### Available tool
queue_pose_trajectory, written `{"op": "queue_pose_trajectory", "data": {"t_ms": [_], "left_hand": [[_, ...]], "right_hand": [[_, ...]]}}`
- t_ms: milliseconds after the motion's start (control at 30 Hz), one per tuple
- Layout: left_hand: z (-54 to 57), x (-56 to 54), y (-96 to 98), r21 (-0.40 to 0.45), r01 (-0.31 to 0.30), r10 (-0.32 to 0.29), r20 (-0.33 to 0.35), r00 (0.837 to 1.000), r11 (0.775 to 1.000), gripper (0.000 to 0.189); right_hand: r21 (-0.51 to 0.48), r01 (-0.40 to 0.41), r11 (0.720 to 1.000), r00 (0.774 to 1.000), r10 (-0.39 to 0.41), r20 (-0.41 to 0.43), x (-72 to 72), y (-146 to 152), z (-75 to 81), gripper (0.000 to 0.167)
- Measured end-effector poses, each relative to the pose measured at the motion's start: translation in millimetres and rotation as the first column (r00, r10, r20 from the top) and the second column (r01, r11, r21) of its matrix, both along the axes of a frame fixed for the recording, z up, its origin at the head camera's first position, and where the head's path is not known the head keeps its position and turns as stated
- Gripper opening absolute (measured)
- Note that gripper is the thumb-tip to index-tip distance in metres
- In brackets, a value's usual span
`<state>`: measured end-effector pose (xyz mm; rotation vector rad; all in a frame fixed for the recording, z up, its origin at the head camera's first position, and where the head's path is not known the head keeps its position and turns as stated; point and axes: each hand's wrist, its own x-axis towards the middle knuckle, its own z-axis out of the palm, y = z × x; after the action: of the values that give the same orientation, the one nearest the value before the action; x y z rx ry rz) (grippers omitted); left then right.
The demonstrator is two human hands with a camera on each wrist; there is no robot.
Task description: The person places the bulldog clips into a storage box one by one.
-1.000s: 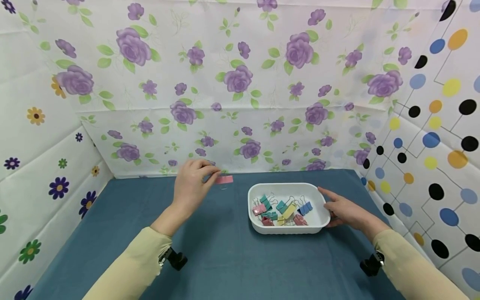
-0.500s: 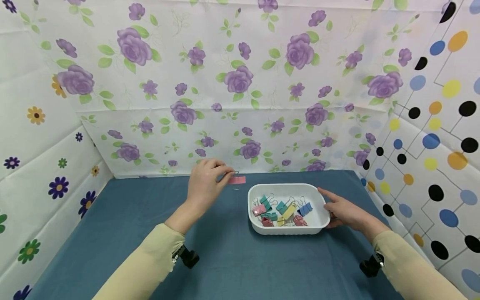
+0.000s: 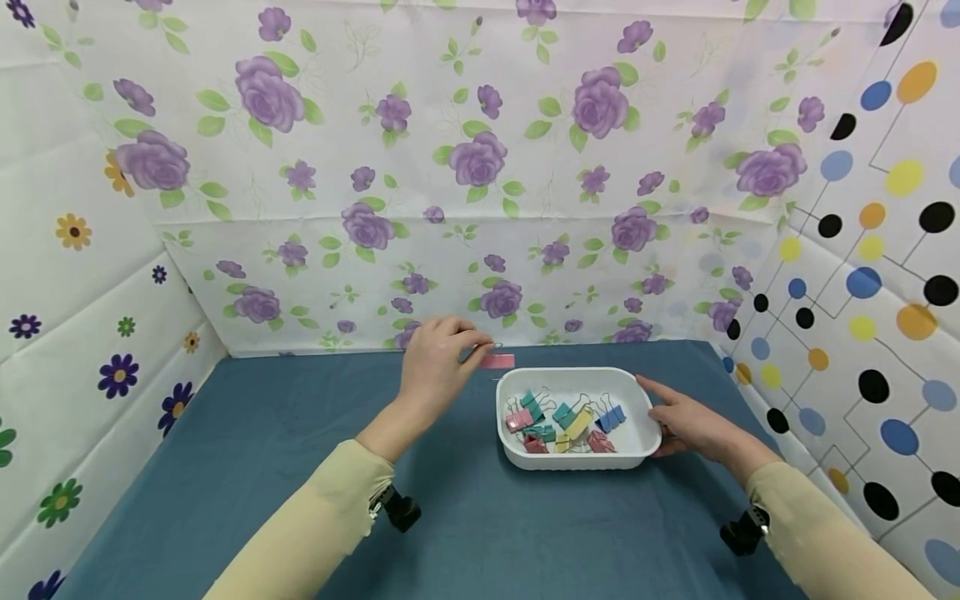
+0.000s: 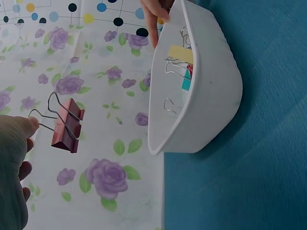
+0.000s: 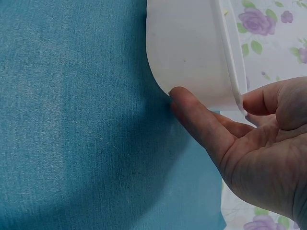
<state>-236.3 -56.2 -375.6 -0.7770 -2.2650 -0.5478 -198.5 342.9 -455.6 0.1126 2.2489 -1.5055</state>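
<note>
My left hand (image 3: 438, 367) pinches a pinkish-red binder clip (image 3: 497, 361) by one wire handle, between thumb and fingertips. In the head view the clip hangs just beyond the far left corner of a white plastic tray (image 3: 580, 461). The left wrist view shows the clip's red body (image 4: 68, 124) with both wire handles, apart from the tray. My right hand (image 3: 697, 425) holds the tray's right end, one fingertip at the rim and another digit low on the outer wall. Inside lie several binder clips, among them a yellow clip (image 3: 579, 422) and a blue clip (image 3: 611, 417).
The tray stands on a blue cloth-covered table (image 3: 480, 533). A flowered sheet (image 3: 480, 250) rises behind the far edge, with a daisy-print sheet (image 3: 97, 417) on the left and a dotted sheet (image 3: 885, 350) on the right.
My left hand has moved to the right with the red binder clip, from well left of the tray to its far left corner. My right hand and the tray have stayed put.
</note>
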Motion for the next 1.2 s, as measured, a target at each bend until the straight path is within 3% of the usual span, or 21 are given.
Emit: {"op": "queue_pose_trajectory", "data": {"t_ms": [400, 667, 1200], "left_hand": [[-7.4, -1.3, 28.4, 0.017, 0.069, -0.070, 0.037, 0.997, 0.997, 0.007], [-9.0, 1.0, 42.6, -0.048, 0.041, -0.039, 0.044, 0.998, 0.998, 0.008], [-17.8, 1.2, 62.1, -0.079, 0.033, -0.025, 0.105, 0.994, 0.996, 0.009]], "right_hand": [[-0.001, 0.001, 1.000, 1.000, -0.001, 0.003, 1.4, 0.4, 1.1, 0.071], [0.005, 0.007, 1.000, 1.000, -0.007, 0.011, 1.8, 0.0, 1.5, 0.070], [0.009, 0.012, 1.000, 1.000, -0.012, 0.009, 1.4, -0.8, 2.1, 0.070]]}}
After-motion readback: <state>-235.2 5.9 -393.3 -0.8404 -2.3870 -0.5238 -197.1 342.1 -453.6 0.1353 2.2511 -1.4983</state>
